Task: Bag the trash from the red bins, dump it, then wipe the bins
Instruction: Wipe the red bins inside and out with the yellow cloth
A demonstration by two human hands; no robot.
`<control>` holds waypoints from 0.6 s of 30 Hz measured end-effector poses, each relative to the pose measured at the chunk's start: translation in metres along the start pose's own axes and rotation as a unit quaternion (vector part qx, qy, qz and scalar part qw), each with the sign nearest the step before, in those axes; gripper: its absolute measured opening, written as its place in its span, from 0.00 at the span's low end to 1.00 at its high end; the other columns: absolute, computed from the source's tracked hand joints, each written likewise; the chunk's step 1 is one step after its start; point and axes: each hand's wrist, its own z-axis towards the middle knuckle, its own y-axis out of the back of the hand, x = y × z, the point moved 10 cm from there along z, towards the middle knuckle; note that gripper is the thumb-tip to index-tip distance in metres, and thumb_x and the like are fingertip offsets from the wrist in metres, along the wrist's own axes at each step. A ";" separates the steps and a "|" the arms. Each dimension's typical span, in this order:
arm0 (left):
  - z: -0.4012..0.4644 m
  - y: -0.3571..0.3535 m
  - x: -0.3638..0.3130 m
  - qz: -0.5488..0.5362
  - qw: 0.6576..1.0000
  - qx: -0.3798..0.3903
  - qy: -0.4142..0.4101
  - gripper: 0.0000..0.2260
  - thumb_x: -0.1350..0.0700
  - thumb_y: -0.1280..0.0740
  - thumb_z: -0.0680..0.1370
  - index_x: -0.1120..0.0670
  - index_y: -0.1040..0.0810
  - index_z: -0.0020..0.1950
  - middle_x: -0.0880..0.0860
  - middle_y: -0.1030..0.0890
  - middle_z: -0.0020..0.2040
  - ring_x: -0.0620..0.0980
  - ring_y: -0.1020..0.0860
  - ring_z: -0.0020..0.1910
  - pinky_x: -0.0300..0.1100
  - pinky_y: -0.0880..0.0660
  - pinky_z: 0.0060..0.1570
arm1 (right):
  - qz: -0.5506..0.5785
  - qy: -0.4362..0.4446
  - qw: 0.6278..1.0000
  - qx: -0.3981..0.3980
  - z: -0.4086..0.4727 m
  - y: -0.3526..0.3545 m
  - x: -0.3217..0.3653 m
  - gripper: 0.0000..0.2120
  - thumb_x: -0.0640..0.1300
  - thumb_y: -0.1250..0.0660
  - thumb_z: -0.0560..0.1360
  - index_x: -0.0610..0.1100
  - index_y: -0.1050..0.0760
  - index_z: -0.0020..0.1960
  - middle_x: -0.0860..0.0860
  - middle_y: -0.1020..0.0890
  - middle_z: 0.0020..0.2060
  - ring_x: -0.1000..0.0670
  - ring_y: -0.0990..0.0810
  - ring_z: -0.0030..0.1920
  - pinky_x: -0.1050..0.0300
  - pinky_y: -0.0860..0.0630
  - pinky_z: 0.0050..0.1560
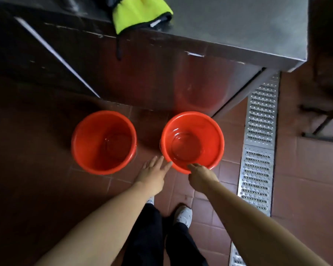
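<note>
head view: steel counter [229, 31] up top, yellow cloth [140, 12] on it. two red bins on the tile floor [37, 169], left bin [104, 142] and right bin [192, 141] side by side. my right hand [201, 175] grasps the right bin's near rim; my left hand [152, 172] is released, fingers straight, beside that rim.

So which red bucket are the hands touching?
The right bucket, beside the metal floor drain. The right hand grips its near rim; the left bucket stands untouched.
</note>
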 end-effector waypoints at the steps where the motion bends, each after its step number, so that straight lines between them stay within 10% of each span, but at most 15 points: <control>1: -0.008 0.005 0.008 -0.003 1.000 -0.014 0.010 0.35 0.55 0.39 0.79 0.43 0.53 0.80 0.55 0.51 0.81 0.58 0.51 0.79 0.55 0.46 0.75 | -0.006 0.011 1.000 -0.003 0.001 0.006 0.014 0.26 0.43 0.43 0.79 0.53 0.37 0.77 0.46 0.27 0.69 0.39 0.25 0.66 0.48 0.26 0.60; 18: -0.076 -0.023 0.291 -0.118 0.974 -0.101 0.166 0.32 0.44 0.42 0.80 0.40 0.54 0.80 0.55 0.49 0.81 0.60 0.47 0.78 0.57 0.42 0.73 | 0.104 -0.014 0.994 -0.027 0.086 -0.024 0.240 0.35 0.58 0.41 0.81 0.53 0.53 0.82 0.47 0.53 0.82 0.44 0.52 0.81 0.45 0.44 0.78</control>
